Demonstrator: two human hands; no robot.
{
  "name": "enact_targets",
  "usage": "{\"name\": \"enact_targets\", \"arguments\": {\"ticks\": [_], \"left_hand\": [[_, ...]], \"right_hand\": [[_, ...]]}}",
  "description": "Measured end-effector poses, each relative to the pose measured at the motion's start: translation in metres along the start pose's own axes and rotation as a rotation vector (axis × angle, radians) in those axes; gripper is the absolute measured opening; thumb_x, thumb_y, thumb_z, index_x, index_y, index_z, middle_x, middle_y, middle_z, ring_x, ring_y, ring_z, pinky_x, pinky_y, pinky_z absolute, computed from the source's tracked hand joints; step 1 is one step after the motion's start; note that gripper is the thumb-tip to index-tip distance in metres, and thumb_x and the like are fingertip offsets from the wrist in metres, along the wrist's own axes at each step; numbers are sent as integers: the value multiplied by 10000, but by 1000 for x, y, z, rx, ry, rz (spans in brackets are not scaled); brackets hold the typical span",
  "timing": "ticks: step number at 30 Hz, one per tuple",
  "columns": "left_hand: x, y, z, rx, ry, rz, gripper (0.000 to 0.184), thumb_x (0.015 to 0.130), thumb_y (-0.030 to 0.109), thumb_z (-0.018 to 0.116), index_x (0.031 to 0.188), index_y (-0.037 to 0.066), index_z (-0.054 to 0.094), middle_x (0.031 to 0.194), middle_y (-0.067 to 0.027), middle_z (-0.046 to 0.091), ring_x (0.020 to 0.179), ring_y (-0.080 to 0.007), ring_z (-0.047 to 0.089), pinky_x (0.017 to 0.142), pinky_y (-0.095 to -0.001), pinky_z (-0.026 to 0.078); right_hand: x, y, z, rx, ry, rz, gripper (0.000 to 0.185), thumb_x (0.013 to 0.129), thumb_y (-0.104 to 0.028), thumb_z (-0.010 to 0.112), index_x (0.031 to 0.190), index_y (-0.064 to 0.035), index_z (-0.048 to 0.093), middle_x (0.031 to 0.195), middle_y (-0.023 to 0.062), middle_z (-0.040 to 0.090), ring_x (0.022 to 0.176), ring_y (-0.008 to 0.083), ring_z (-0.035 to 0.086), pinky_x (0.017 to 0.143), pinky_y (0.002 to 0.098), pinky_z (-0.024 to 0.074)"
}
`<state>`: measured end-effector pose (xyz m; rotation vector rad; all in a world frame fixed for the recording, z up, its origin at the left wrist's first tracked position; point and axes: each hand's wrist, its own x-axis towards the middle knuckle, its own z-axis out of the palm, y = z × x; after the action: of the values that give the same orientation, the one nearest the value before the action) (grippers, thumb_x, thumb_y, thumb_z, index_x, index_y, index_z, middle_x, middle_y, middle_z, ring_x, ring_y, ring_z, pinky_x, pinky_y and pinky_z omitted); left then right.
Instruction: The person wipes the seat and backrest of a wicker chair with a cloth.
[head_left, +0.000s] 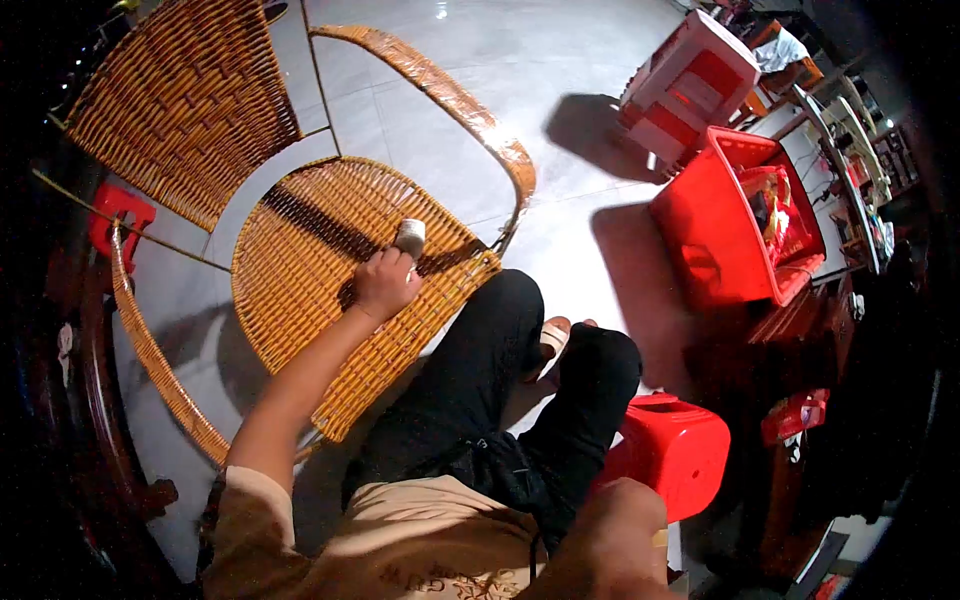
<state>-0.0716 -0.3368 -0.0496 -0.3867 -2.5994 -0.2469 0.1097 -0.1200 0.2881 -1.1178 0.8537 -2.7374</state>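
A rattan chair, with its round woven seat and woven backrest, is on the floor in front of my knees. My left hand is closed around a brush with a pale, broad head, which is over the seat. Whether the bristles touch the weave is unclear. A curved armrest with a shiny wrapping arches along the far side; another armrest curves along the left. At the bottom edge, my right hand appears in part, its fingers hidden beside the red stool.
A red plastic stool stands by my right leg. Further right are a red bin with packages inside and a red-and-white crate. A cluttered table lines the right side. Dark wooden furniture stands at left.
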Motion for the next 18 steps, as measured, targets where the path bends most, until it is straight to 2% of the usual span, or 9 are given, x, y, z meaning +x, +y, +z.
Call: {"name": "enact_targets", "arguments": {"ticks": [5,14,17,18], "left_hand": [[-5,-8,8,-97,16,23,157,668,243,631,706,136,523,725,-50,502,657,-245,554,480,-409,441],[-8,-8,15,-60,26,-9,145,664,241,623,688,148,513,717,-47,493,658,-247,547,489,-409,435],[-8,-9,14,-37,50,-6,153,658,244,629,687,153,509,717,-43,494,650,-236,543,478,-391,436],[-7,-7,14,-39,64,1,157,655,245,632,687,155,507,718,-41,494,646,-230,542,473,-382,436]], "right_hand": [[3,1,-11,9,-71,54,409,911,-411,462,997,-77,683,921,173,669,836,414,625,702,522,479],[9,-3,-32,-13,-230,159,438,912,-440,455,1000,-81,690,914,176,674,837,439,627,705,547,475],[2,-12,-51,-181,-265,190,448,912,-450,452,1001,-83,692,912,178,675,838,447,627,706,555,473],[-1,-9,-57,-285,-188,187,416,915,-407,460,1021,-68,676,952,166,661,864,395,616,730,501,468]]}}
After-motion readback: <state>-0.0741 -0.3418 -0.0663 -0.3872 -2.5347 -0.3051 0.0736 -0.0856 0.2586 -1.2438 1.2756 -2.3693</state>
